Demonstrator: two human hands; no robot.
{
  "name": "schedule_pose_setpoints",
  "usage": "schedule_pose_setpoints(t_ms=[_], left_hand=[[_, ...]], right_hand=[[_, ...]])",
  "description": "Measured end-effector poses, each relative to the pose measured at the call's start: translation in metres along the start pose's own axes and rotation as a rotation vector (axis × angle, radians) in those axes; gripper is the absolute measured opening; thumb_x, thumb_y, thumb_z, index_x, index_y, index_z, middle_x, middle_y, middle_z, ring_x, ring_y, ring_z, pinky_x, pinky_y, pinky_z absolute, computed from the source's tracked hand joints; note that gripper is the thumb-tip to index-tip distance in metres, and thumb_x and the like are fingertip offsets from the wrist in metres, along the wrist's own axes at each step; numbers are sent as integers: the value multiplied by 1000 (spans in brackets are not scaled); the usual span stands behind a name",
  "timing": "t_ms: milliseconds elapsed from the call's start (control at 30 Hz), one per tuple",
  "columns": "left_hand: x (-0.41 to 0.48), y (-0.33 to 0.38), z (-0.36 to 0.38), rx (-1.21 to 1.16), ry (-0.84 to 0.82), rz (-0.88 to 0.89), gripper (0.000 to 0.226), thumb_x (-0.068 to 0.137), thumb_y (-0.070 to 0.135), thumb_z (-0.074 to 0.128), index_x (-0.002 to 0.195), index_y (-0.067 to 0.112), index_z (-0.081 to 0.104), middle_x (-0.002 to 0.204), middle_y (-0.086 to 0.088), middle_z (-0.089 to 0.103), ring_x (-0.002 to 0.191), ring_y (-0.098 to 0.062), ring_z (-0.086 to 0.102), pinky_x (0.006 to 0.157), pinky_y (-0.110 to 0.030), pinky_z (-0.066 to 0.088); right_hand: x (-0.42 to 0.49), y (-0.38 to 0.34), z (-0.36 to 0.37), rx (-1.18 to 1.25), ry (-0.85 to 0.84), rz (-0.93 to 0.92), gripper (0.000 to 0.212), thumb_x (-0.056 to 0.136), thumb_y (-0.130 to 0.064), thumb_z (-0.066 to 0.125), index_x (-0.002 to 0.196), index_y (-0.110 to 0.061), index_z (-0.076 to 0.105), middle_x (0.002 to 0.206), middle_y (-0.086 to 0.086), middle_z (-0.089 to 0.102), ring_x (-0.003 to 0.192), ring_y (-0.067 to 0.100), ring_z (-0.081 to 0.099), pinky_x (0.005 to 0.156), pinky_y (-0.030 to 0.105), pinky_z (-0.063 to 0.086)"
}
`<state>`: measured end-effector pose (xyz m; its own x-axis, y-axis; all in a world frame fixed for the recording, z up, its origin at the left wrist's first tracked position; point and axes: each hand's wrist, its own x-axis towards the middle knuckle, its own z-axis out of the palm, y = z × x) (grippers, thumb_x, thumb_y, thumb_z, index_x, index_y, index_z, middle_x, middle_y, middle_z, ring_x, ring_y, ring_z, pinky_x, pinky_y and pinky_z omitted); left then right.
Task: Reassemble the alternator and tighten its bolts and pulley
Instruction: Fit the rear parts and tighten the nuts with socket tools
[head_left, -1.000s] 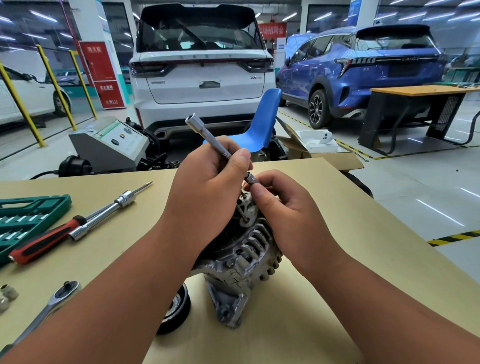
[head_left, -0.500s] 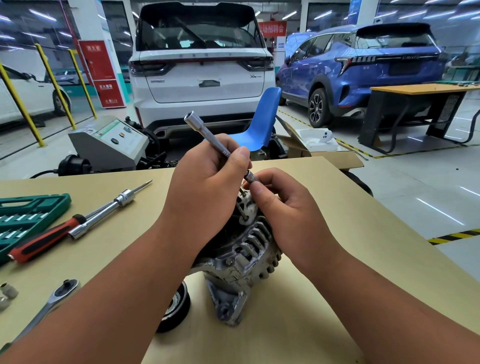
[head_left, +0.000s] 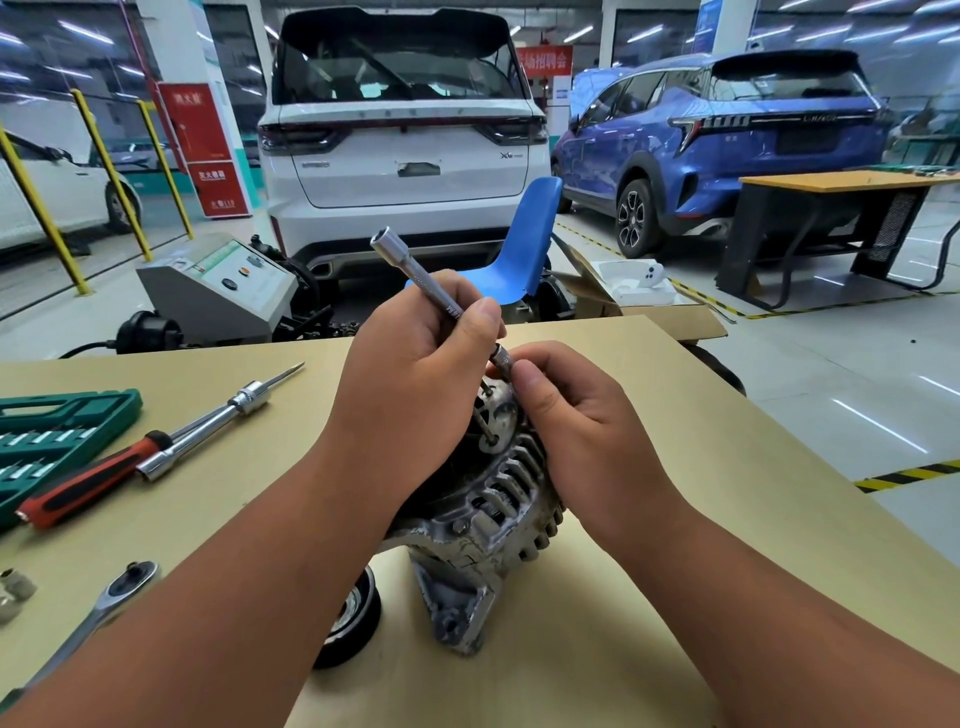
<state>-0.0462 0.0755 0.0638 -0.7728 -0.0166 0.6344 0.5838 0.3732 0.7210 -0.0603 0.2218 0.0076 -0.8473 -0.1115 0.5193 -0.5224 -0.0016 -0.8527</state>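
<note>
The alternator (head_left: 488, 514) stands on the tan table (head_left: 701, 467) at the middle of the view, resting on its mounting lug with the ribbed housing facing up toward one o'clock. The left hand (head_left: 410, 395) comes in from seven o'clock and wraps its fingers round a chrome extension bar (head_left: 415, 270), thumb pressed along the shaft. The bar slants up toward eleven o'clock, its open square end in the air. At the bar's lower end the right hand (head_left: 576, 415), entering from four o'clock, pinches the small socket (head_left: 501, 358) between thumb and curled fingers, just above the top of the housing. A thin through bolt (head_left: 485, 413) rises out of a hole in the housing toward that socket; whether the socket is seated on the bolt head I cannot tell. A black pulley (head_left: 348, 623) lies on the table at seven o'clock of the alternator, touching or just beside its base and partly hidden by the left forearm. Toward nine o'clock lie a red-and-black-handled driver (head_left: 88, 478) with a long chrome shaft and a green tool case (head_left: 47, 431); at eight o'clock lies a ratchet wrench (head_left: 104, 597). Beyond the table's far edge, a blue chair (head_left: 524, 244) stands at twelve o'clock and a grey tester (head_left: 218, 291) at ten o'clock, with a white SUV (head_left: 405, 171) behind them and a blue SUV (head_left: 727, 145) at two o'clock.
</note>
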Motion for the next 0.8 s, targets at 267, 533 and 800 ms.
schedule_pose_setpoints(t_ms=[267, 533, 800], left_hand=[[1, -3, 0, -28, 39, 10, 11, 93, 34, 59, 105, 34, 60, 60, 8, 55, 55, -16, 56, 62, -37, 45], [1, -5, 1, -69, 48, 29, 21, 92, 34, 64, 110, 40, 54, 66, 13, 59, 56, -14, 61, 60, -36, 47], [0, -5, -1, -99, 66, 68, 36, 93, 36, 68, 121, 51, 51, 69, 17, 62, 57, -10, 64, 59, -31, 47]], right_hand=[[-1, 0, 2, 11, -11, -30, 8, 98, -30, 62, 101, -25, 68, 94, -8, 69, 91, 19, 66, 86, 52, 57], [1, 0, 0, 23, 6, 14, 23, 101, -36, 54, 104, -19, 70, 101, 11, 70, 101, 37, 66, 94, 63, 52], [0, 1, 2, 66, -10, -39, 12, 102, -31, 57, 101, -23, 66, 97, 14, 65, 96, 42, 61, 90, 68, 50]])
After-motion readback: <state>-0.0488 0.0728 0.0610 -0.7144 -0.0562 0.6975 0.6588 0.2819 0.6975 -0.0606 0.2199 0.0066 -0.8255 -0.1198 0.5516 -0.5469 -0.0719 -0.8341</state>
